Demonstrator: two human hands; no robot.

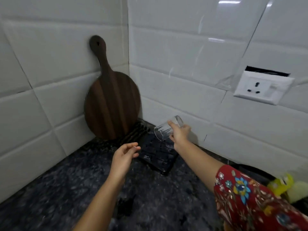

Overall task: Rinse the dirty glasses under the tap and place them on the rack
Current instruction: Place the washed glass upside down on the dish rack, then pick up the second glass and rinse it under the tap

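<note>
**A:** Head camera, a kitchen corner. We see a dark wooden cutting board (111, 104) leaning upright against the white tiled wall (175, 52) at the back corner of the speckled countertop (63, 189). Its foot is at the far end of the black rack (158, 155).

**B:** And our hands?

**A:** Our right hand (180, 135) grips a clear glass (162, 131), tipped mouth-down toward the board, over the rack's far right edge, close to the wall. Our left hand (124, 155) hovers by the rack's near left edge, fingers loosely curled and holding nothing.

**B:** Room to move?

**A:** The board crowds the rack's far end, and its grid shows between our hands. A white socket (263, 87) sits on the right wall. Blurred yellow-green items (281, 182) stand at the countertop's right edge.
</note>
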